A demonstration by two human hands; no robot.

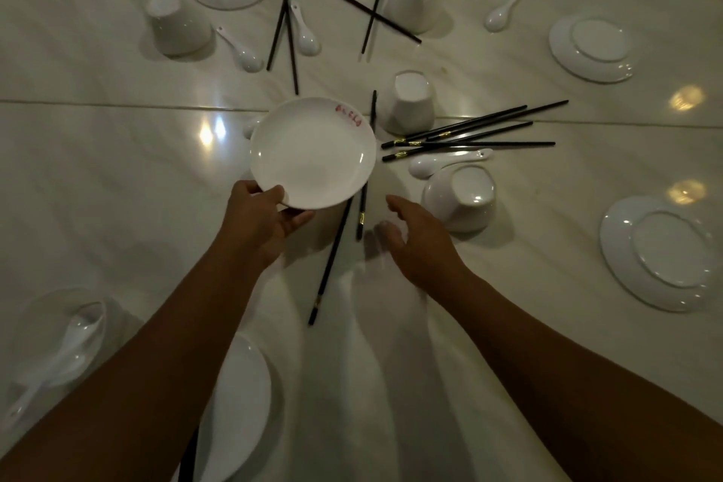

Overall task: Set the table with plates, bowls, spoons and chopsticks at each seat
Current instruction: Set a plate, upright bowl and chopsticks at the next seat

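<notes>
Over the middle of the counter (pixel 117 176), the left hand (pixel 258 215) is pinching the near rim of a plate (pixel 313 153), thumb on top and fingers beneath. It is holding the plate face up and clear of the surface, probably so it can be carried to a seat. The right hand (pixel 414 235) is hovering with fingers spread and loose, gripping nothing, just beside two loose chopsticks (pixel 330 266) lying partly under the plate, seemingly ready to gather them. Beyond it an upturned bowl (pixel 461 203), a spoon (pixel 442 162) and a bundle of chopsticks (pixel 469 144) are lying unsorted, while overturned plates (pixel 657 258) are sitting out toward the right edge.
</notes>
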